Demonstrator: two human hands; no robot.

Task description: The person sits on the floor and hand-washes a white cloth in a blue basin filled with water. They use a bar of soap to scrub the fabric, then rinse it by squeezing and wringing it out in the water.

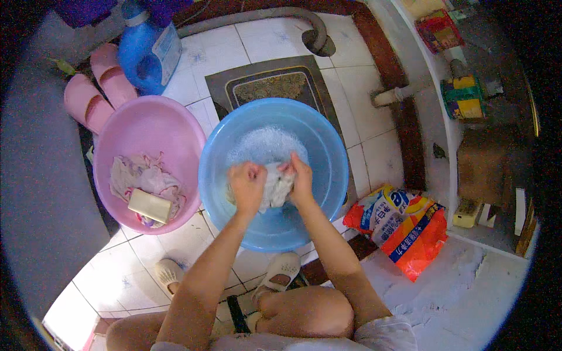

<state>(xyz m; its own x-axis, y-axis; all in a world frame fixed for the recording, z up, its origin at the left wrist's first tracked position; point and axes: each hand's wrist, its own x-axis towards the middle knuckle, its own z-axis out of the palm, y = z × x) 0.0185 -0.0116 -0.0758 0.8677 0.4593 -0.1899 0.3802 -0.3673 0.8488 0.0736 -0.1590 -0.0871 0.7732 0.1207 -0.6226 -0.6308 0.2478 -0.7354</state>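
Observation:
Before me stands a blue plastic basin (pixel 325 206) with sudsy water (pixel 270 142) in it. Inside, a wet white cloth (pixel 277 184) is bunched between my two hands. My left hand (pixel 248 182) is curled in a fist around its left part. On the other side, my right hand (pixel 300 179) grips the cloth with the thumb raised. Both hands are slightly blurred, and the cloth's lower folds are partly hidden by them. Touching the blue basin on the left is a pink plastic basin (pixel 149 118). It holds a crumpled pale cloth (pixel 147 175) with a bar of soap (pixel 150 206) on top.
A blue detergent jug (pixel 142 52) and pink slippers (pixel 90 103) stand behind the pink basin. Under the blue basin's far side lies a dark mat (pixel 272 83). A grey hose (pixel 281 14) enters a floor hole. At right rests an orange washing powder bag (pixel 404 232).

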